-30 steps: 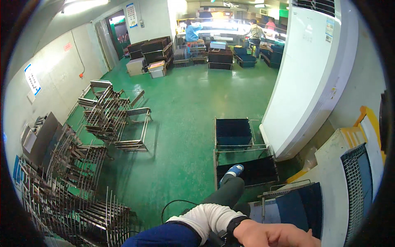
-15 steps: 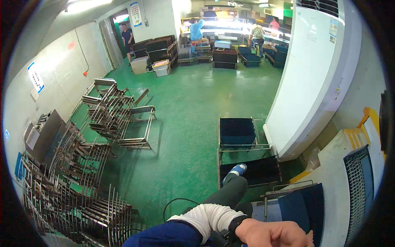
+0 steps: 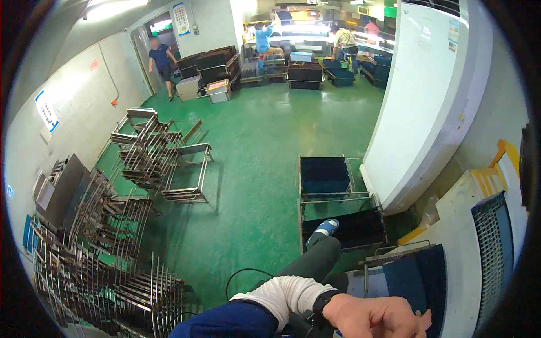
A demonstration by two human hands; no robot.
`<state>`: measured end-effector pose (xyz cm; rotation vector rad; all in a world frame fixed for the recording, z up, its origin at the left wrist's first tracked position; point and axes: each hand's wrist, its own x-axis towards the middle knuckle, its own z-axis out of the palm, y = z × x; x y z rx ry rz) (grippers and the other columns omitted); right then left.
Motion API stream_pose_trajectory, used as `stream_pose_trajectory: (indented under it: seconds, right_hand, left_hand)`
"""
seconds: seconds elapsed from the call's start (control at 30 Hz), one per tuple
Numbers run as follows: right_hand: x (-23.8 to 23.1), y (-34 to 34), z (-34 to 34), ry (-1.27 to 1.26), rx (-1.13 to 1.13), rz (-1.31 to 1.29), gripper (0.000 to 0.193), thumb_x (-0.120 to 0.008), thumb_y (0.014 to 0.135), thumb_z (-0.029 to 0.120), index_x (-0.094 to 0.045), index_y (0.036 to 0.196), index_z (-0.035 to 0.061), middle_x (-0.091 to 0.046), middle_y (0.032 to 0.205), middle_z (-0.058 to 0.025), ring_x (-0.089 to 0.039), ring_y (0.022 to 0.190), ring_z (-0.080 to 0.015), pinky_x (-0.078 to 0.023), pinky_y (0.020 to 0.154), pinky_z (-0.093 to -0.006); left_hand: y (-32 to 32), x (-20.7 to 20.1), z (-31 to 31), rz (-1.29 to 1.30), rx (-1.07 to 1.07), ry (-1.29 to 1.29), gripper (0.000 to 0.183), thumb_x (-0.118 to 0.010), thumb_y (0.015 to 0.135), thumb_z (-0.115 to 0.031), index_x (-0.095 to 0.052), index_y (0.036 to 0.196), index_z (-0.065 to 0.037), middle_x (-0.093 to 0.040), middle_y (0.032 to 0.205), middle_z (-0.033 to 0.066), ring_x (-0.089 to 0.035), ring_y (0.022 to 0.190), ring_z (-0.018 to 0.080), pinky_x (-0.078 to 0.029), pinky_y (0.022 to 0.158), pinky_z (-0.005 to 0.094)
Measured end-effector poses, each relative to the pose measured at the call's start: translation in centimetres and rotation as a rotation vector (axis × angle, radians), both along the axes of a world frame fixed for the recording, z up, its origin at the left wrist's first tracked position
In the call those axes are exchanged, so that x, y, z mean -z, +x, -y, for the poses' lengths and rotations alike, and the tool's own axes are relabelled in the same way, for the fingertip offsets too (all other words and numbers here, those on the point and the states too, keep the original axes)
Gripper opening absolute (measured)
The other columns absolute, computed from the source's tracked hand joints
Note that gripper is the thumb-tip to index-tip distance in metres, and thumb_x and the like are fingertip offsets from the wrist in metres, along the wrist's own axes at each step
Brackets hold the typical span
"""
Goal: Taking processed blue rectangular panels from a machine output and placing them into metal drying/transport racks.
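My left hand (image 3: pixel 375 316) is at the lower right, beyond a dark wristband (image 3: pixel 322 301) and a white cuff. Its fingers curl down and inward, and their undersides are out of sight, so whatever they grip is hidden. Fingertips show at its right side. Just behind the hand stands a metal rack (image 3: pixel 365 281) with dark blue sheets (image 3: pixel 403 279) in it; I cannot tell whether the hand touches them. My right hand does not show clearly. One of my legs stretches forward, with a blue slipper (image 3: pixel 328 226) against the rack ahead.
Racks with dark sheets (image 3: pixel 324 176) stand ahead. Stacked metal racks (image 3: pixel 163 152) fill the left side. A white cabinet (image 3: pixel 422 101) rises at right, near a grille (image 3: pixel 492 242). A black cable (image 3: pixel 242 270) loops over the green floor (image 3: pixel 253 146). Several people work far back.
The person at the far left has come forward from the doorway. A worker at the back right bends toward the bins. My left hand stays almost in place.
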<state>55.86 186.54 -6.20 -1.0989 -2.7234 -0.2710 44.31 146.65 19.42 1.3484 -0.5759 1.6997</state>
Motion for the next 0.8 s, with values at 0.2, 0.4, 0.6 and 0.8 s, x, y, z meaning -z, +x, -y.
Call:
stream_pose_trajectory:
  seconds: [0.2, 0.4, 0.6, 0.8]
  right_hand:
    - [0.9, 2.3, -0.8, -0.008, -0.063, -0.013, 0.044, -0.068, 0.083, 0.044, -0.065, 0.103, 0.0042, -0.069, 0.097, -0.0201, -0.066, 0.093, -0.038, -0.051, 0.079, -0.0481]
    - [2.1, 5.3, -5.7, 0.191, -0.215, -0.109, 0.053, -0.073, 0.077, 0.031, -0.062, 0.119, 0.0009, -0.066, 0.108, -0.0237, -0.063, 0.101, -0.0388, -0.047, 0.09, -0.0465]
    - [-16.0, 4.5, 1.6, -0.062, -0.052, -0.225, 0.043, -0.077, 0.073, 0.018, -0.062, 0.109, -0.0001, -0.065, 0.094, -0.0231, -0.061, 0.087, -0.0424, -0.047, 0.077, -0.049]
    - [-23.6, 6.1, 0.9, -0.502, 0.016, -0.592, 0.047, -0.075, 0.078, 0.025, -0.063, 0.114, -0.0018, -0.068, 0.103, -0.0199, -0.063, 0.093, -0.0331, -0.049, 0.08, -0.0417]
  left_hand:
    - [0.2, -8.5, 5.0, 0.145, -0.055, -0.12, 0.037, -0.072, 0.089, -0.021, -0.062, 0.112, 0.007, -0.056, 0.115, 0.0172, -0.057, 0.102, 0.0256, -0.049, 0.082, 0.0358]
    - [0.7, -7.0, 4.0, 0.098, -0.039, 0.001, 0.041, -0.071, 0.09, -0.021, -0.06, 0.115, 0.009, -0.054, 0.117, 0.0187, -0.057, 0.101, 0.0259, -0.049, 0.083, 0.0364]
    - [2.3, -7.6, 4.4, 0.092, 0.183, -0.044, 0.031, -0.068, 0.092, -0.019, -0.061, 0.108, 0.007, -0.055, 0.11, 0.0184, -0.057, 0.097, 0.0251, -0.049, 0.082, 0.0361]
    - [4.1, -6.9, 2.4, 0.042, 0.329, -0.15, 0.027, -0.057, 0.098, -0.014, -0.059, 0.114, 0.008, -0.06, 0.11, 0.02, -0.058, 0.102, 0.029, -0.047, 0.087, 0.0374]
